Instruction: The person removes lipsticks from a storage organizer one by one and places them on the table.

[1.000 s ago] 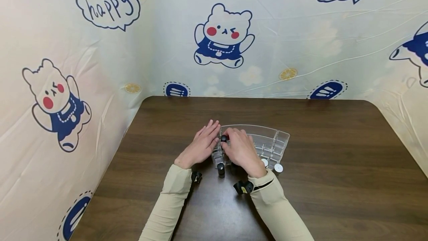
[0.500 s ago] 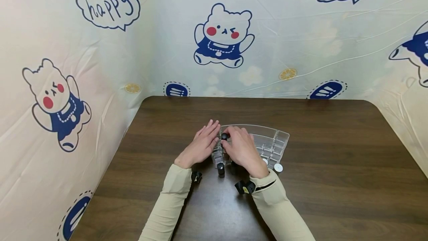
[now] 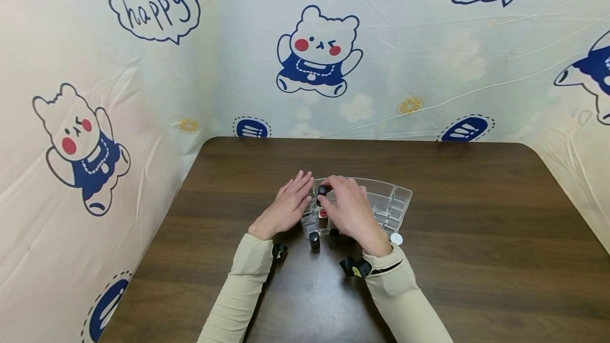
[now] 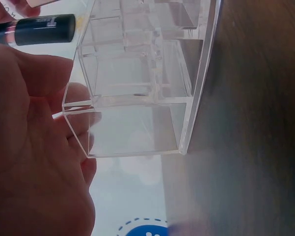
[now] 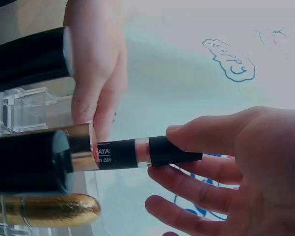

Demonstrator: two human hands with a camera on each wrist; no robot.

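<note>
My right hand (image 3: 350,208) pinches a black lipstick tube (image 5: 119,155) with a pinkish band between thumb and fingers. It holds the tube over the left part of a clear acrylic organizer (image 3: 400,202) with many compartments. Extended fingers of my left hand (image 3: 286,205) rest against the organizer's left side. Below the held lipstick, a red-topped tube (image 3: 323,214) stands in the organizer's left part. From the left wrist, the held lipstick's dark end shows above the clear walls, and the nearest compartments look bare.
Two black tubes (image 3: 314,242) (image 3: 333,238) stand at the organizer's front edge. A white round-topped item (image 3: 396,238) is at its front right corner. In the right wrist view lies a gold tube (image 5: 64,210). Brown wooden table (image 3: 476,258) surrounds everything, with a printed curtain (image 3: 410,52) behind.
My right hand has shifted slightly right and away from me, carrying the lipstick along. The red-topped tube has come into sight beneath it. My left hand stays where it was.
</note>
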